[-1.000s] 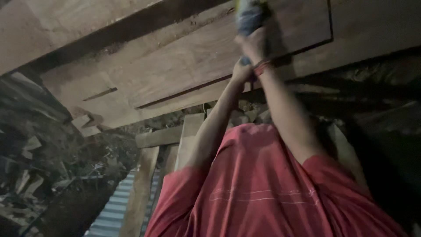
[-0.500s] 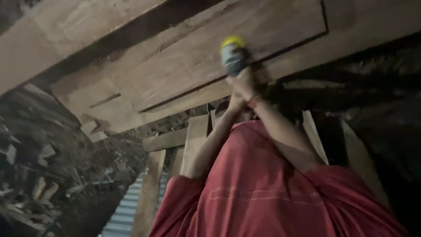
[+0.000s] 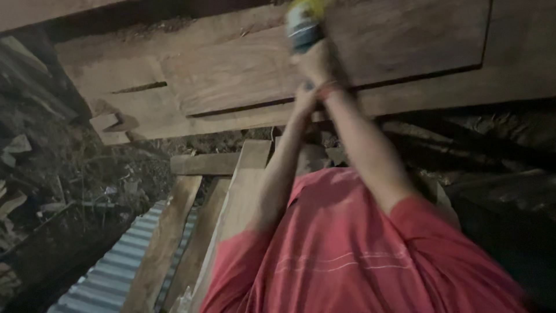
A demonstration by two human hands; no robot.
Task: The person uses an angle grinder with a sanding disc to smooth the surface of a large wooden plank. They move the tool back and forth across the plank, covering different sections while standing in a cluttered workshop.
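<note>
Both my arms reach out from my red shirt (image 3: pixel 359 261) over a big wooden slab (image 3: pixel 405 52). My right hand (image 3: pixel 317 61), with a red band at the wrist, grips a power tool (image 3: pixel 302 23) that has a grey body and a yellow end. The tool is blurred and held against the slab's surface. My left hand (image 3: pixel 303 97) is closed just below it, at the tool's handle beside my right wrist. A long groove (image 3: pixel 243 109) runs across the slab under my hands.
Several long planks (image 3: pixel 246 185) lie below the slab, with a corrugated metal sheet (image 3: pixel 110 272) beside them at lower left. Wood scraps and debris (image 3: pixel 35 174) cover the dark ground at left. Small offcut blocks (image 3: pixel 110 128) sit at the slab's left end.
The tool and both hands have moved up toward the top of the view compared with half a second ago. The slab has shifted in the view. The two-handed grip is unchanged.
</note>
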